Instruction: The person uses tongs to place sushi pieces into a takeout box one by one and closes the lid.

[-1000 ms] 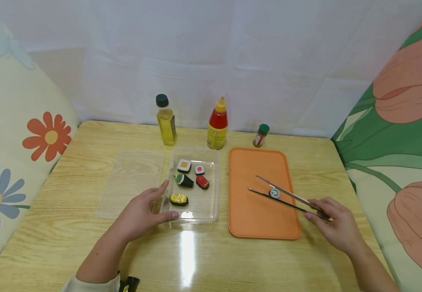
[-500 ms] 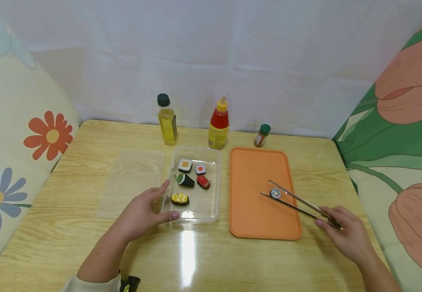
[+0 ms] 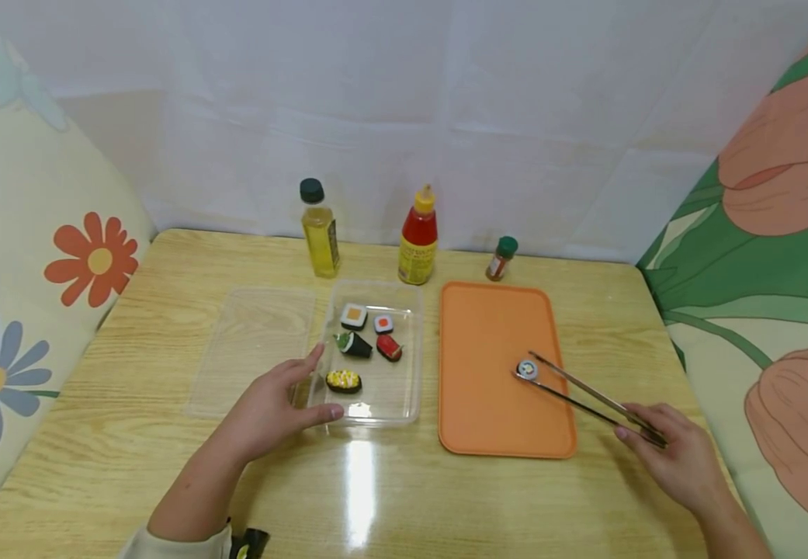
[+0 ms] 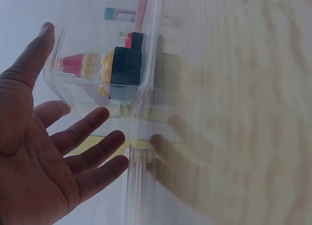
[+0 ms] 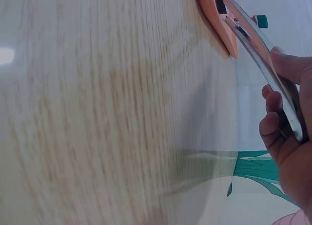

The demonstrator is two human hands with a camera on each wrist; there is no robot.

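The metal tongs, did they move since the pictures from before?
Yes. In the head view, the metal tongs have shifted right: their tips are now nearer the right edge of the orange tray.

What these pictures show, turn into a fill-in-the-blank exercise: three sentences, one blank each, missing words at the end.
1. The left hand is beside a clear rectangular plastic box that contains ____ miniature sushi pieces.
2. The right hand holds slender metal tongs, their tips over a flat rectangular tray coloured ____.
3. The small cylindrical jar behind the tray has a ____ cap.

Missing words: five; orange; green.
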